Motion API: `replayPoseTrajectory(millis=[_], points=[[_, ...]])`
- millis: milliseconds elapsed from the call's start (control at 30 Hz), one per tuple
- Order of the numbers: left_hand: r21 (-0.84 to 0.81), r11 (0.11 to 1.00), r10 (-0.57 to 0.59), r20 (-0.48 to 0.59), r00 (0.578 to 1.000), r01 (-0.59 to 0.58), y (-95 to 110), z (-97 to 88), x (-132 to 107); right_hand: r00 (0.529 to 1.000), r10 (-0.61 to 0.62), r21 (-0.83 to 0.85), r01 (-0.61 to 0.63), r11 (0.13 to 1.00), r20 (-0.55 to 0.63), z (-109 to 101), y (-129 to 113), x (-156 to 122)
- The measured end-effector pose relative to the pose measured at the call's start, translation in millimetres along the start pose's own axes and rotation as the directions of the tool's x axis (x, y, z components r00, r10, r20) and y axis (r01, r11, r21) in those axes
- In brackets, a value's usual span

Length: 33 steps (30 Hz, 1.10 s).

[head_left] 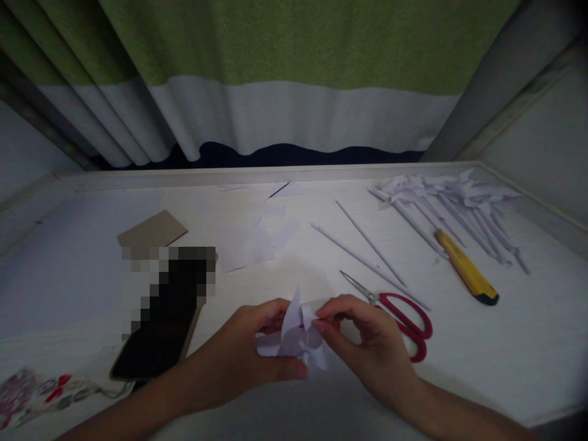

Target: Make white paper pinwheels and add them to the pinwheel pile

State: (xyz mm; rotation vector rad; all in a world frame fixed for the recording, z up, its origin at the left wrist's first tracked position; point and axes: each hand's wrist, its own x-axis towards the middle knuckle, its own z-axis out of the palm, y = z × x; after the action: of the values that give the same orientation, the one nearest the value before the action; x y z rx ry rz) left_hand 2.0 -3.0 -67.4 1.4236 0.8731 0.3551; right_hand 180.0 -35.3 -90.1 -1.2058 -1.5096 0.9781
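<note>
Both hands meet over the near middle of the white table around a folded white paper pinwheel (pixel 294 334) with curved, pointed blades. My left hand (pixel 248 355) cups it from the left, thumb below and fingers partly hidden behind the paper. Thumb and forefinger of my right hand (pixel 367 340) pinch one curled blade tip at the upper right. Just right of that hand lie red-handled scissors (pixel 404 315), their blades pointing to the upper left. Beyond them rest two thin rolled paper sticks (pixel 367 263).
Several paper pinwheels on sticks (pixel 452 202) lie at the back right, beside a yellow cutter (pixel 466 266). Paper pieces (pixel 252 245) are scattered at centre back. On the left are a brown card (pixel 156 233), a dark phone (pixel 160 337) and a beaded strap (pixel 41 392). A curtain (pixel 298 79) hangs behind.
</note>
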Motion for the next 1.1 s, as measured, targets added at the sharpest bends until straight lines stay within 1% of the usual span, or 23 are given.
replayPoseTrajectory(millis=[167,233,333,400,467,633,733,833,900,1000,1100], points=[[0.061,0.997,-0.045,0.011,0.999,0.044,-2,-2.0,-3,0.996,-0.045,-0.046,0.048,0.998,0.077,-2,-2,0],[-0.003,0.999,-0.036,0.037,0.999,0.036,-3,-4.3,-3,0.995,-0.054,-0.043,0.058,0.997,0.084,-3,-2,0],[-0.148,0.989,-0.019,0.078,0.997,0.03,-5,-6.6,-2,0.992,-0.061,-0.046,0.066,0.997,0.111,-3,-4,1],[-0.213,0.975,-0.046,0.074,0.996,0.061,-7,-6.3,0,0.989,-0.064,-0.048,0.071,0.996,0.136,-3,-5,0],[-0.242,0.966,-0.083,0.043,0.996,0.091,-9,-4.8,2,0.985,-0.076,-0.041,0.083,0.996,0.152,-2,-5,-1],[-0.196,0.976,-0.094,0.0,0.996,0.093,-9,-1.4,3,0.973,-0.123,-0.055,0.136,0.989,0.194,0,-5,-2],[-0.109,0.989,-0.108,-0.055,0.993,0.101,-8,-1.5,1,0.964,-0.15,-0.066,0.168,0.983,0.219,0,-5,-3],[-0.033,0.994,-0.103,-0.047,0.994,0.101,-10,-2.6,1,0.959,-0.144,-0.077,0.167,0.983,0.246,0,-7,-3],[-0.013,0.995,-0.103,-0.039,0.994,0.103,-11,-3.2,2,0.949,-0.142,-0.086,0.172,0.981,0.282,0,-8,-3],[-0.022,0.994,-0.107,-0.036,0.994,0.106,-13,-3.7,1,0.93,-0.148,-0.108,0.195,0.975,0.337,-1,-11,-2],[-0.028,0.992,-0.125,-0.05,0.991,0.124,-13,-3.9,1,0.918,-0.152,-0.149,0.219,0.964,0.366,-1,-14,-1]])
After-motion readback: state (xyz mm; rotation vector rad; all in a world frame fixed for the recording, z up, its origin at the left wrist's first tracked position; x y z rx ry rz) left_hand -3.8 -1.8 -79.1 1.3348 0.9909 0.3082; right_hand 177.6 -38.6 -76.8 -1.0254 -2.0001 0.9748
